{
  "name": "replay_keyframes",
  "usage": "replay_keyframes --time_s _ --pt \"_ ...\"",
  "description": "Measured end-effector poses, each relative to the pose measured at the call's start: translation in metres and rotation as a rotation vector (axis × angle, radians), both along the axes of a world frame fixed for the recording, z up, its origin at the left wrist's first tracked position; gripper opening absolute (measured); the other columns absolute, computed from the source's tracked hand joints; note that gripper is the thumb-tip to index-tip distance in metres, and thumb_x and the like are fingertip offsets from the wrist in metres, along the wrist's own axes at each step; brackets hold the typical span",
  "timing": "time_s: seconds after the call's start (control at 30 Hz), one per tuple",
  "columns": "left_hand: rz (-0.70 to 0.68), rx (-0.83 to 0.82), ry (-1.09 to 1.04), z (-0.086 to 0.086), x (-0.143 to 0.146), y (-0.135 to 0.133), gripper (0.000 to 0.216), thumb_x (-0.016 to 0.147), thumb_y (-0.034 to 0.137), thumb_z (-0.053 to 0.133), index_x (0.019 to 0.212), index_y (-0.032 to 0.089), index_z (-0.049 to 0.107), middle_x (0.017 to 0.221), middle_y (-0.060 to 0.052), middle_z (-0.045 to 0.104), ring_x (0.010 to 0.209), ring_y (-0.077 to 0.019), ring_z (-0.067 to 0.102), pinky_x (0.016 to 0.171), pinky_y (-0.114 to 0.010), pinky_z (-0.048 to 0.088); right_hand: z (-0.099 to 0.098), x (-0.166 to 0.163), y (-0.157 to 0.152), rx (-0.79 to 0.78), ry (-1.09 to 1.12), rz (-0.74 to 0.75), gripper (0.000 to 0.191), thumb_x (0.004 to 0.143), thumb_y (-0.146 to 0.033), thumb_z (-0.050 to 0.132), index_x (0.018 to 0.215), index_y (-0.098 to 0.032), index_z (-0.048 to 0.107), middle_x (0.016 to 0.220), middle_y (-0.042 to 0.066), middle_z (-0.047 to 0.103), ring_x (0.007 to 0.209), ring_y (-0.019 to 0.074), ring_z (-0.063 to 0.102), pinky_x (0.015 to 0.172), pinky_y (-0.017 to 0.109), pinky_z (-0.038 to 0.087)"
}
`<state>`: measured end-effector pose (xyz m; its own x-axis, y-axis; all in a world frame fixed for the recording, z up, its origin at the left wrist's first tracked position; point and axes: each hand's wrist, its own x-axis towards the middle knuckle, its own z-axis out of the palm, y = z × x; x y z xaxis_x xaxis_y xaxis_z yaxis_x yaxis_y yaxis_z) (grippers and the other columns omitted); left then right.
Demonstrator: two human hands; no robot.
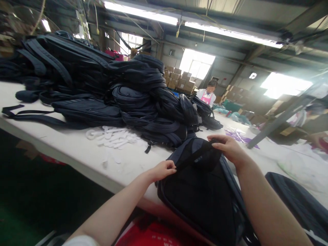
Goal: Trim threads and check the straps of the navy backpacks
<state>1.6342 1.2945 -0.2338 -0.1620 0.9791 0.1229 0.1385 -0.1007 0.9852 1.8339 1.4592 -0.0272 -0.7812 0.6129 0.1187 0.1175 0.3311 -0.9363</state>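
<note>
A dark navy backpack [205,191] lies on the white table [77,147] right in front of me. My left hand [164,169] pinches the backpack's edge near its left side, fingers closed on the fabric. My right hand [228,147] rests curled over the top of the same backpack, gripping its upper flap or strap. Both forearms reach in from the bottom of the view.
A large heap of dark backpacks [102,85] covers the table's left and middle. White paper tags [112,136] lie scattered before it. Another dark bag [299,201] sits at my right. A person in a pink apron [208,95] stands at the far end, near stacked cardboard boxes [179,80].
</note>
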Motion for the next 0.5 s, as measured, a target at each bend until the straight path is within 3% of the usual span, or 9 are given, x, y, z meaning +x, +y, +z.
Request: replay_keyframes --time_s 0.33,0.43,0.5 --pt "-0.02 -0.021 -0.204 -0.009 -0.005 -0.003 0.024 0.066 0.033 0.07 0.07 0.016 0.053 0.065 0.004 0.05 0.061 -0.0094 0.044 0.058 -0.022 0.031 -0.007 0.02 0.002 0.009 0.021 0.134 0.047 0.058 -0.028 0.086 0.103 -0.024 0.071 0.099 0.004 0.072 0.09 0.021 0.066 0.084 0.033 0.053" --pt "-0.057 -0.012 -0.281 -0.005 -0.005 -0.003 0.027 0.06 0.021 0.07 0.082 0.017 0.055 0.074 0.002 0.058 0.072 -0.0126 0.054 0.068 -0.024 0.038 -0.008 0.025 0.001 0.07 -0.008 0.147 0.047 0.062 -0.028 0.085 0.106 -0.025 0.07 0.101 0.003 0.071 0.092 0.0206 0.066 0.084 0.033 0.053" --pt "-0.099 0.02 -0.314 0.009 -0.003 -0.004 0.042 0.057 0.013 0.067 0.097 0.017 0.057 0.09 -0.002 0.065 0.09 -0.0173 0.059 0.081 -0.029 0.042 -0.006 0.026 -0.006 0.15 -0.046 0.152 0.049 0.064 -0.028 0.084 0.11 -0.025 0.068 0.103 0.004 0.07 0.093 0.0211 0.066 0.084 0.033 0.053"
